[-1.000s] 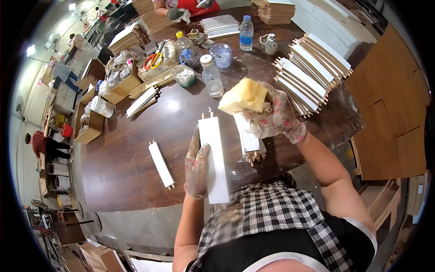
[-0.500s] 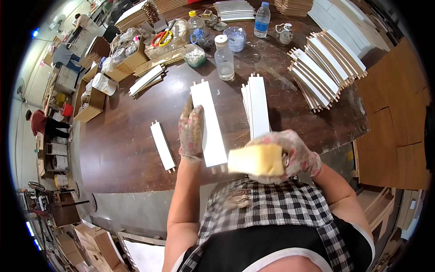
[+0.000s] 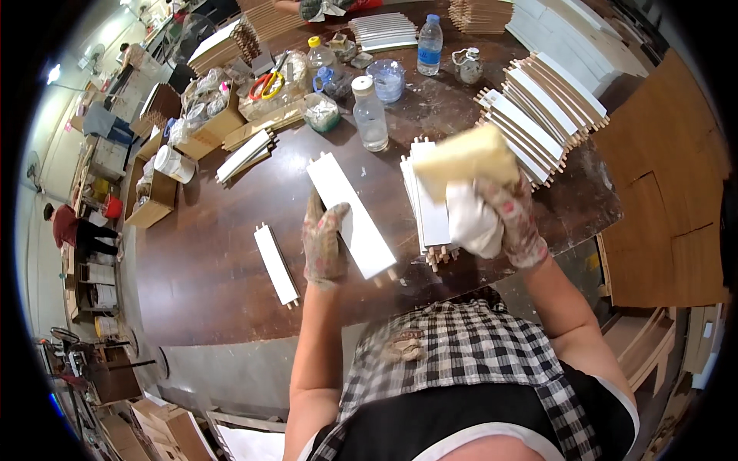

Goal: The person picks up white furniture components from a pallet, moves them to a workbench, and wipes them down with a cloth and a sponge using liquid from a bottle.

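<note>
tbh the yellow sponge (image 3: 470, 160) is blurry, it and the right grip (image 3: 513, 219) block part of the white slat pile (image 3: 432, 219), the co-worker (image 3: 312, 8) is cropped by the top edge, and the far-off person in red (image 3: 71, 228) is too tiny to read.

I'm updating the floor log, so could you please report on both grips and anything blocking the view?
Left grip: white board, held at left edge. Right grip: yellow block, blurred. Yellow block partly hides board stack.

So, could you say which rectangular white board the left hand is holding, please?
The long rectangular white board under the thumb of the gloved left hand; the others lie ungripped.
</note>
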A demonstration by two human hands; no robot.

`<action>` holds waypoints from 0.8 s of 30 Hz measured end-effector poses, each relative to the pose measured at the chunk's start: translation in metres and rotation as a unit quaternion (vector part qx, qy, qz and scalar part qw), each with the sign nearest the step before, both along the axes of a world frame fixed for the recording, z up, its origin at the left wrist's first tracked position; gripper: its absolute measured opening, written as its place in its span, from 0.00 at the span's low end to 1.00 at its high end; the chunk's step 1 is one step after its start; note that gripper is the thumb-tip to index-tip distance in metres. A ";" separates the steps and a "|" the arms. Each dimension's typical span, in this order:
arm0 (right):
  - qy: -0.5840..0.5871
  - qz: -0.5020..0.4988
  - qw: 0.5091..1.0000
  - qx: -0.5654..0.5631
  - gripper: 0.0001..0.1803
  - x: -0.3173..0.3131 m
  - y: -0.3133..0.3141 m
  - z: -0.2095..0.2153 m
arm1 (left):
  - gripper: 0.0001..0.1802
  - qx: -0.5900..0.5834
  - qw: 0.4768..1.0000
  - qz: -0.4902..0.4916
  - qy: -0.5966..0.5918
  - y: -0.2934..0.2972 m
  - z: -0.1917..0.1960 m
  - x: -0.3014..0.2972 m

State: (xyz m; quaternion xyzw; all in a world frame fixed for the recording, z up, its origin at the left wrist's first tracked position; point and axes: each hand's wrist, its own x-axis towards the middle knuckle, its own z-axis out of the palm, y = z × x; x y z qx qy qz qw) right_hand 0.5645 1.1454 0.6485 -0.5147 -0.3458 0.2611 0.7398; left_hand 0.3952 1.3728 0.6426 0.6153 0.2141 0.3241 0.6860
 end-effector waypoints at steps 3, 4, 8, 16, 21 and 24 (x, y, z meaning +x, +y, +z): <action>-0.130 -0.016 0.984 0.123 0.32 -0.014 0.027 0.020 | 0.27 -0.079 0.996 0.025 -0.015 -0.015 -0.015 -0.001; -0.116 -0.015 0.986 0.117 0.32 -0.027 0.035 0.027 | 0.21 -0.014 1.000 0.017 0.016 -0.021 -0.012 0.002; -0.449 -0.173 0.870 0.107 0.47 -0.065 0.097 0.054 | 0.20 0.303 0.935 -0.031 0.180 -0.036 -0.013 -0.010; -0.482 -0.332 0.810 0.033 0.41 0.049 0.127 0.059 | 0.28 0.067 0.996 -0.053 0.040 -0.070 0.041 -0.012; -0.511 -0.287 0.807 0.078 0.51 -0.013 0.121 0.074 | 0.29 0.092 0.992 -0.017 0.089 -0.051 0.036 -0.006; -0.476 -0.216 0.850 0.068 0.55 -0.054 0.112 0.045 | 0.23 0.082 0.996 -0.025 0.003 -0.031 -0.006 -0.004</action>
